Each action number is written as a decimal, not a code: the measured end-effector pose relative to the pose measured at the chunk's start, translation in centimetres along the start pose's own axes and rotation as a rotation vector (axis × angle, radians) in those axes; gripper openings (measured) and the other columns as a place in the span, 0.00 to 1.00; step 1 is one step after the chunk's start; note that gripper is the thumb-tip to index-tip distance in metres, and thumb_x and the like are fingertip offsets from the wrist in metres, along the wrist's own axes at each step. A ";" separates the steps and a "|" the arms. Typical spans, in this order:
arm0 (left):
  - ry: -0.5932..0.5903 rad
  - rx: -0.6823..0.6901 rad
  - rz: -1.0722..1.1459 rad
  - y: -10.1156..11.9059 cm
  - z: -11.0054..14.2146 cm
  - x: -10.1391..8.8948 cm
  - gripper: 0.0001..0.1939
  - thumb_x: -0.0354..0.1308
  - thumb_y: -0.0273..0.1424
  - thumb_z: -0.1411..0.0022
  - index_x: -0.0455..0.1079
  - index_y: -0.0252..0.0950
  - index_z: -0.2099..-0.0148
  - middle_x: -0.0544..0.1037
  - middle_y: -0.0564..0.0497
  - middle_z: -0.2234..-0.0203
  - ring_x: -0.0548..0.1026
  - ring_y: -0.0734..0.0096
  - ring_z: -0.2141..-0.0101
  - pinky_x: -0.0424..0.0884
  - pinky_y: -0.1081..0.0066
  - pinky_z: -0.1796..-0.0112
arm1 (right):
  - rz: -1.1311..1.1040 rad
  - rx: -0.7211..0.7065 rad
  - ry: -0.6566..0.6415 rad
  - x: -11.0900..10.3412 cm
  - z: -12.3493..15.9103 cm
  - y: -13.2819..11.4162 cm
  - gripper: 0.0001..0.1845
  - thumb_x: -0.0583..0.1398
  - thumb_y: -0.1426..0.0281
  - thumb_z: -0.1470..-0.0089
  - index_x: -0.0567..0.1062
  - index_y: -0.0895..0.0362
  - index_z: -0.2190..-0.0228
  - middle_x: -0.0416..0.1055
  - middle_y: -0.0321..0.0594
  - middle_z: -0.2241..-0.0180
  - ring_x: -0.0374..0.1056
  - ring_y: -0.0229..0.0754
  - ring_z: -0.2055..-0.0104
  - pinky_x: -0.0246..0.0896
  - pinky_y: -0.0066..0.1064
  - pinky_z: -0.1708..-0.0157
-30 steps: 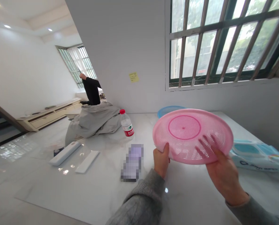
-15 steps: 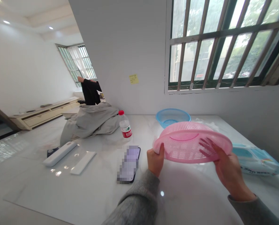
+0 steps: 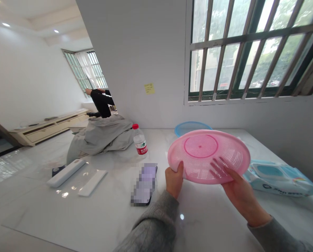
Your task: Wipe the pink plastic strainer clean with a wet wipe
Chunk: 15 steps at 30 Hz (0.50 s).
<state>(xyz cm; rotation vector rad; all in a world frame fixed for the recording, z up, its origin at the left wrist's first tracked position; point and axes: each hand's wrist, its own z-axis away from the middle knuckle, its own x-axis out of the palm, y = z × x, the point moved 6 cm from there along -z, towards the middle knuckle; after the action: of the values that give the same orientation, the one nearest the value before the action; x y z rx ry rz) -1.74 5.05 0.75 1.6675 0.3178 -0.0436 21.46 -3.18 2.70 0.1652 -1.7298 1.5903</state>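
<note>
I hold a round pink perforated basket (image 3: 206, 154) above the white marble table (image 3: 93, 213), its underside tilted toward me. My left hand (image 3: 174, 182) pinches its left rim, thumb on the near side. My right hand (image 3: 237, 194) supports the lower right part, its spread fingers showing through the mesh from behind. A blue basin (image 3: 184, 127) stands behind the pink basket, mostly hidden by it.
A phone (image 3: 143, 184) lies left of my left hand. Further left lie two white bars (image 3: 65, 172). A water bottle with a red cap (image 3: 140, 139) and a grey garment (image 3: 101, 136) sit at the back. A wet-wipes pack (image 3: 279, 178) lies to the right. A person bends in the far room (image 3: 101, 101).
The pink basket tipped nearly edge-on half a second ago and has now tilted back, showing its underside again, shifted slightly left. Both hands kept their grip.
</note>
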 end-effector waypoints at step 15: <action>-0.050 0.004 -0.038 1.1 0.7 -0.1 0.31 0.59 0.49 0.34 0.67 0.39 0.85 0.66 0.51 0.91 0.71 0.68 0.84 0.64 0.70 0.77 | 0.116 -0.207 0.154 -1.6 -0.5 -2.9 0.15 0.74 0.62 0.50 0.87 0.51 0.59 0.83 0.44 0.47 0.75 0.58 0.37 0.67 0.50 0.34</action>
<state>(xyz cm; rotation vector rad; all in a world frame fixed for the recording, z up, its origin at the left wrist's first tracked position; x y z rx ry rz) -1.48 4.30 1.72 1.6620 0.3117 -0.1137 24.46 -3.95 4.05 -0.1577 -1.7951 1.4520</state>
